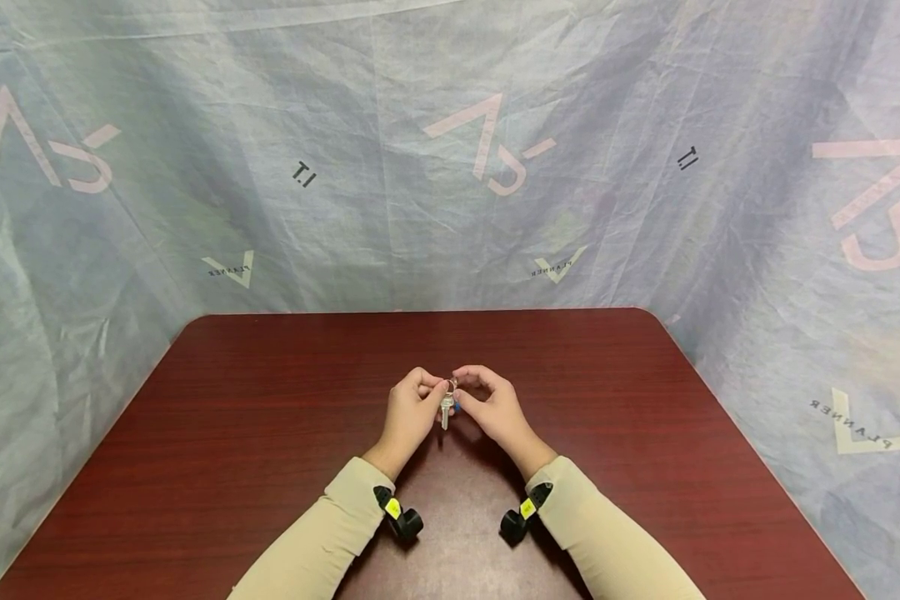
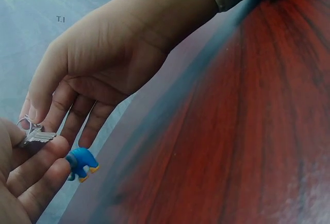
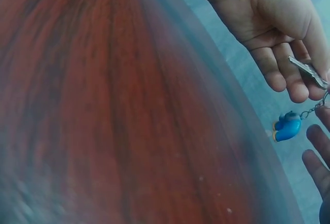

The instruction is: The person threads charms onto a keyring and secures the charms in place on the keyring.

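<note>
Ring (image 1: 451,383) sits between our left hand (image 1: 412,408) and right hand (image 1: 498,410), both half-curled, pinching it; key (image 1: 446,410) and blue charm (image 3: 287,128) dangle.

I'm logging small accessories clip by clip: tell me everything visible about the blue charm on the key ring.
The blue charm is a small, rounded, animal-like figure, plastic or rubber by its look, with yellow-orange feet and a greyer part near the chain. That metal-looking chain links it to the key ring, at the fingertips of the left hand and right hand. It dangles off the table, apart from the fingers in the right wrist view; the head view shows only a bit of blue.
</note>
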`<state>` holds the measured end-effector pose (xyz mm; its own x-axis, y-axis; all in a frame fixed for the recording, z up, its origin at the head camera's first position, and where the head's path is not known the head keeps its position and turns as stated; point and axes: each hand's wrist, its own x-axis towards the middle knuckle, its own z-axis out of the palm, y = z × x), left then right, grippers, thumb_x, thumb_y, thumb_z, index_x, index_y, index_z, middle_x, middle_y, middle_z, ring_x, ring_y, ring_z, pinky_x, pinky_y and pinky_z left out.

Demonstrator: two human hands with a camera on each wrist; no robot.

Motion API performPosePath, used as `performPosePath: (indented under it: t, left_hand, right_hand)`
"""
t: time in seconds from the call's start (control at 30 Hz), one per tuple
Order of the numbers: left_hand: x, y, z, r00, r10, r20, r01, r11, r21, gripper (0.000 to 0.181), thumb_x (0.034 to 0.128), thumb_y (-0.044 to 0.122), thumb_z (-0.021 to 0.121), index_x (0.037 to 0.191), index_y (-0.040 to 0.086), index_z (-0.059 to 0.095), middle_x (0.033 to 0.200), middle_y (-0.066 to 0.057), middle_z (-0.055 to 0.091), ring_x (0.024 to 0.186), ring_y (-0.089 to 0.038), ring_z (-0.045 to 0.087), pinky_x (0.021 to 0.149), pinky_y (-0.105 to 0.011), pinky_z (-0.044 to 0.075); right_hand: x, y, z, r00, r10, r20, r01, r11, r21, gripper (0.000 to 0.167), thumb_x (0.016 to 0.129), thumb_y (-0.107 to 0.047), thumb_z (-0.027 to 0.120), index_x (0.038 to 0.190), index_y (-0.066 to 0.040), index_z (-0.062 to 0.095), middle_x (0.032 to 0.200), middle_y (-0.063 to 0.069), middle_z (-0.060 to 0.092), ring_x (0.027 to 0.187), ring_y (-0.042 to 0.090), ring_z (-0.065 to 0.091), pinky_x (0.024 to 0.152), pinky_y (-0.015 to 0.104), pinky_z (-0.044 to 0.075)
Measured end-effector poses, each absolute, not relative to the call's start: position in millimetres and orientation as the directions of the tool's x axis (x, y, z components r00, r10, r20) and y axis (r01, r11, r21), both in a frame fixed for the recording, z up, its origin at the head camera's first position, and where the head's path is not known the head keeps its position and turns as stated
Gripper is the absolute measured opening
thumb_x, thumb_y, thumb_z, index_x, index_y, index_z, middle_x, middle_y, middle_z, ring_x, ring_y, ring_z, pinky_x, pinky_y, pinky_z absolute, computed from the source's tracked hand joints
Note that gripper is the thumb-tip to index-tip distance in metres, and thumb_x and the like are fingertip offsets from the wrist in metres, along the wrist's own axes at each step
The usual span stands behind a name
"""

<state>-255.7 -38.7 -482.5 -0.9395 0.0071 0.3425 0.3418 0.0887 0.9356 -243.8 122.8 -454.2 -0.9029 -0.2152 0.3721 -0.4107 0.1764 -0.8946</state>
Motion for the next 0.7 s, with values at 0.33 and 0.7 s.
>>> performPosePath:
  t: [0.33, 0.7]
  left_hand:
    - [-253.2, -39.8, -481.3, -0.941, 0.022, 0.338, 0.337, 0.179, 0.924, 0.01, 0.097, 0.003, 0.067, 0.088, 0.001, 0.063, 0.073, -0.013, 0.074, 0.052, -0.013, 0.066, 0.046, -0.025, 0.055]
    - [-254.1, -39.3, -484.8, -0.925, 0.032, 0.378, 0.374, 0.232, 0.898, 0.012, 0.0964, 0.004, 0.068, 0.086, 0.003, 0.062, 0.074, -0.01, 0.074, 0.051, -0.011, 0.065, 0.046, -0.025, 0.056]
  right_hand:
    - [-242.5, 120.9, -454.2, -0.916, -0.195, 0.35, -0.386, 0.199, -0.901, 0.022, 0.093, 0.004, 0.068, 0.114, 0.005, 0.067, 0.105, 0.024, 0.072, 0.1, 0.036, 0.068, 0.089, 0.051, 0.056]
    - [-242.2, 119.4, -455.0, -0.92, -0.164, 0.356, -0.385, 0.21, -0.899, 0.018, 0.092, 0.004, 0.067, 0.11, 0.005, 0.068, 0.099, 0.022, 0.072, 0.095, 0.033, 0.069, 0.083, 0.044, 0.058]
